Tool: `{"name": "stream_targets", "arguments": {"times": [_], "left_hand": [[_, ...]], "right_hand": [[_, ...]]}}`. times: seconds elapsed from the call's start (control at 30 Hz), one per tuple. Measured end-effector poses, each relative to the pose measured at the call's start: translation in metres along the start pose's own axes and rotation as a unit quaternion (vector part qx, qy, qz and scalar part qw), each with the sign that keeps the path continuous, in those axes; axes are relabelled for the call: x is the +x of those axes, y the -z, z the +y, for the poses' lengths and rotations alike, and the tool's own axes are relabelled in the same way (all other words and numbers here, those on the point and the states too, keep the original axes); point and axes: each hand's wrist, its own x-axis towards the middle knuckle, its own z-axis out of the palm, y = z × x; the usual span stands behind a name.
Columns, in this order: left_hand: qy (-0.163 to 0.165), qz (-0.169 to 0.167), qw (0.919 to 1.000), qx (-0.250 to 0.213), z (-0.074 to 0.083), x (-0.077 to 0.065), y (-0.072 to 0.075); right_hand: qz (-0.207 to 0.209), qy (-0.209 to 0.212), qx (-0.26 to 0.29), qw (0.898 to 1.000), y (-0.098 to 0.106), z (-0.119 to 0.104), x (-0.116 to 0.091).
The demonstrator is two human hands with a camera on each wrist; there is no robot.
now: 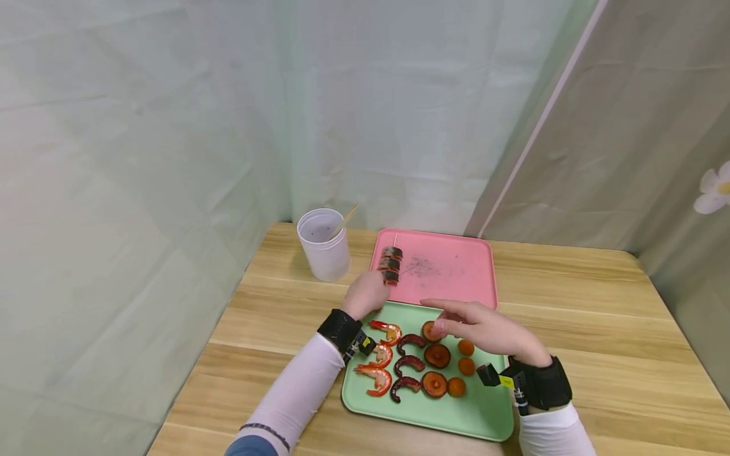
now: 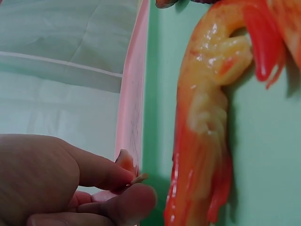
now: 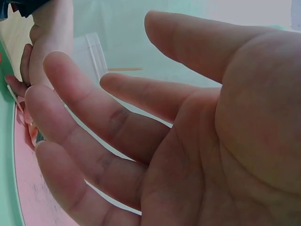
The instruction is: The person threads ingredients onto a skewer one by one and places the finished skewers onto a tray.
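My left hand (image 1: 366, 294) pinches the thin end of a wooden skewer (image 2: 137, 180) between thumb and forefinger. Several dark-topped pieces with orange undersides (image 1: 390, 265) are threaded on that skewer, which lies along the left side of the pink tray (image 1: 456, 269). Over the green tray (image 1: 445, 421), my right hand (image 1: 485, 326) is held with its fingers spread and only slightly bent, nothing in its palm. Beneath and beside it are mushroom caps (image 1: 437, 356) and round orange slices (image 1: 466, 367). A cooked shrimp (image 2: 202, 113) lies right beside the left hand.
Several shrimp (image 1: 379, 380) and dark curled tentacle pieces (image 1: 409, 364) form columns on the green tray's left half. A white cup (image 1: 325, 250) with a wooden stick (image 1: 344, 221) leaning in it stands at the back left. Pale curtains (image 1: 388, 114) hang behind the wooden table (image 1: 599, 316).
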Motion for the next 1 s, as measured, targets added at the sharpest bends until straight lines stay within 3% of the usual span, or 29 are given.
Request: {"name": "stream_targets", "arguments": {"times": [0.17,0.33,0.5,0.53,0.73,0.77,0.9,1.0], "left_hand": [[-0.004,0.001,0.9999,0.009,-0.011,0.010,-0.006],[-0.013,0.011,0.9998,0.013,-0.009,0.006,-0.004],[-0.043,0.022,0.9988,0.003,0.012,-0.020,0.017],[-0.056,0.030,0.9980,-0.004,0.009,-0.022,0.016],[-0.055,0.045,0.9959,-0.056,0.021,-0.054,0.038],[-0.054,0.042,0.9955,-0.066,0.030,-0.062,0.048],[-0.126,0.042,0.9854,-0.107,0.028,-0.074,0.069],[-0.191,0.065,0.9689,-0.143,0.022,-0.080,0.088]], "right_hand": [[0.003,0.001,-0.001,1.000,-0.001,-0.002,0.000],[-0.002,0.003,0.004,1.000,-0.001,-0.003,-0.001],[-0.005,0.002,0.007,1.000,0.000,0.001,0.001],[-0.007,0.004,0.007,1.000,0.000,0.002,0.002],[-0.015,0.013,0.002,1.000,0.006,0.008,0.005],[-0.014,0.009,0.000,1.000,0.008,0.008,0.006],[-0.006,0.001,-0.022,1.000,0.019,0.003,0.013],[0.024,0.008,-0.049,0.998,0.028,-0.004,0.026]]}}
